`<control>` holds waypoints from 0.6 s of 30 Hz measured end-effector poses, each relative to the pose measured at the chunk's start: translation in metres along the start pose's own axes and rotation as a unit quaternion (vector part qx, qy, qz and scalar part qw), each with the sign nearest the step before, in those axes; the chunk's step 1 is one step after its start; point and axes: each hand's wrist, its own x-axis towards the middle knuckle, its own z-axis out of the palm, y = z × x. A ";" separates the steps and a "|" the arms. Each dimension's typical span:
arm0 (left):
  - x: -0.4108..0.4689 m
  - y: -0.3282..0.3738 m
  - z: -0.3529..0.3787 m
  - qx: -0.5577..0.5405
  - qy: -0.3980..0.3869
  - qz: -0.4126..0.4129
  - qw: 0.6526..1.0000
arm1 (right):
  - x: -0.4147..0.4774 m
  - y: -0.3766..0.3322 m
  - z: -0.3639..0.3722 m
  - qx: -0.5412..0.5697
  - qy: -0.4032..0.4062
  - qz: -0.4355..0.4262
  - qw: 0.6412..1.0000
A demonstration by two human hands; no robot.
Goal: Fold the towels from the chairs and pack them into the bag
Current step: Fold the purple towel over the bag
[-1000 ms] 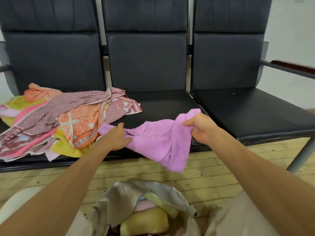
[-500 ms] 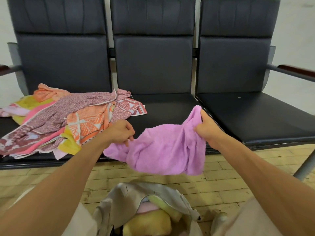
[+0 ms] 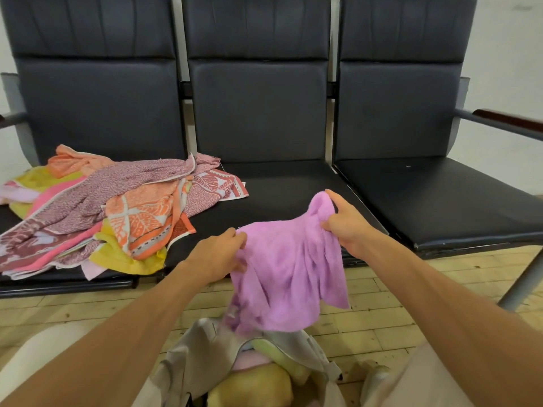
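A purple towel [image 3: 286, 268] hangs in the air in front of the middle seat. My left hand [image 3: 219, 254] pinches its left upper edge and my right hand [image 3: 345, 223] pinches its right upper corner. The towel's lower end drapes down onto the mouth of the grey bag [image 3: 202, 356] on the floor between my knees. Inside the bag lie a yellow towel [image 3: 252, 389] and a pink one [image 3: 249, 361]. A heap of patterned towels [image 3: 111, 210] in orange, pink and yellow lies on the left seat.
Three dark padded chairs [image 3: 258, 113] stand in a row against a white wall; the right seat [image 3: 440, 198] holds nothing. A metal armrest [image 3: 505, 121] juts out at the right. The floor [image 3: 376, 324] is pale wood.
Both hands have lifted the purple towel off the seat edge and drawn it toward me. It now hangs lower, and its bottom reaches the bag's opening.
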 end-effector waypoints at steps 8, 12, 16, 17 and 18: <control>0.016 0.012 -0.024 -0.425 0.115 -0.087 0.894 | 0.004 0.004 -0.002 -0.225 0.052 -0.034 0.972; 0.026 0.007 -0.076 -0.795 0.217 -0.080 0.561 | 0.009 0.006 0.000 -0.319 0.021 -0.077 0.944; 0.027 -0.001 -0.076 -0.718 0.238 -0.130 0.641 | 0.021 0.002 -0.002 -0.038 0.130 -0.016 0.991; 0.025 0.000 -0.068 -0.599 0.225 -0.184 0.746 | 0.023 0.002 -0.002 0.044 0.134 0.017 0.990; 0.023 0.000 -0.061 -0.481 0.224 -0.206 0.823 | 0.026 0.003 -0.001 0.114 0.132 0.048 0.984</control>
